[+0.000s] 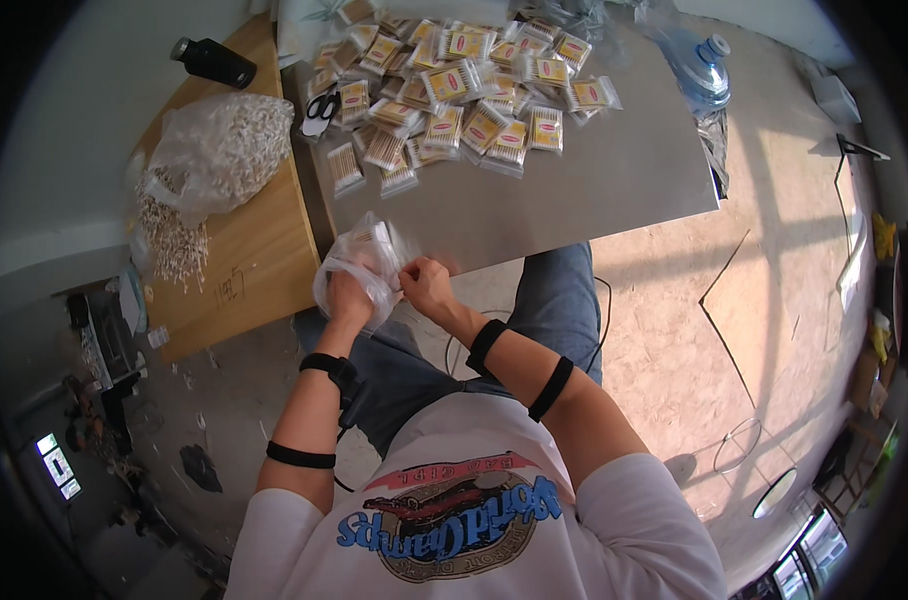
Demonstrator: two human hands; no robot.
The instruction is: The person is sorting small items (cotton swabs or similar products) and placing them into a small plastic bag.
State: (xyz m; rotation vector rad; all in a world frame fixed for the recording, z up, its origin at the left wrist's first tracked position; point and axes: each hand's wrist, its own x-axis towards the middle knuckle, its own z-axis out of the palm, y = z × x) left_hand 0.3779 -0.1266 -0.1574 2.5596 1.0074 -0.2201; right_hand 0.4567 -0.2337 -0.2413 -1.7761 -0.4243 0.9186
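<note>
At the table's front edge, a clear plastic bag [386, 256] bunches around my left hand [348, 294]. Its film blurs my left fingers, which look curled in its folds. Through the film shows a pale bundle [374, 236] that resembles cotton swabs. My right hand [429, 284] is closed in a pinch at the bag's right side. Beyond my hands, a heap of small clear packs of cotton swabs [452, 82] with yellow labels covers the back of the grey table [594, 180]. Two packs without visible labels [345, 168] lie nearest the bag.
On the wooden board [274, 255] to the left rest a large bag of loose cotton swabs [224, 145], spilled swabs [174, 235] and a black bottle [214, 62]. Black-handled scissors [321, 108] lie beside the heap. A big blue water jug [699, 70] stands past the table's right end.
</note>
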